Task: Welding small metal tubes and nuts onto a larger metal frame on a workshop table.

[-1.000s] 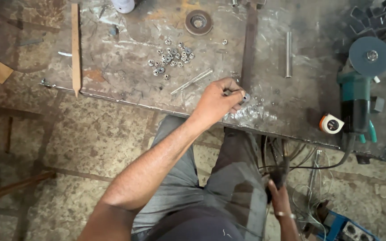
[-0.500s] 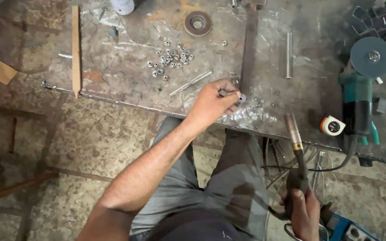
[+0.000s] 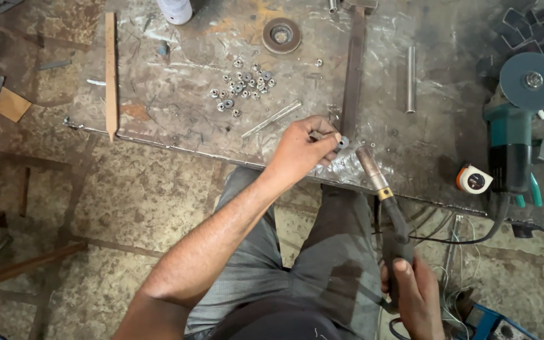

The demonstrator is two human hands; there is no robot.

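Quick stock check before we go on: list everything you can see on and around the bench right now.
Metal bench: one, grey and rust-stained, top of view.
Nuts: a loose cluster, silver, bench centre.
Washer: one, silver, at the left fingertips.
Flat steel bar: one, dark, running up the bench.
Thin rod: one, silver, left of the hand.
Short tube: one, grey, right of the bar.
Worn disc: one, rusty, top centre.
Wooden strip: one, brown, left edge.
Angle grinder: one, teal, right side.
Tape measure: one, white and orange, beside the grinder.
Welding torch: one, black with brass tip.
Left hand: pinching the washer.
Right hand: gripping the torch.
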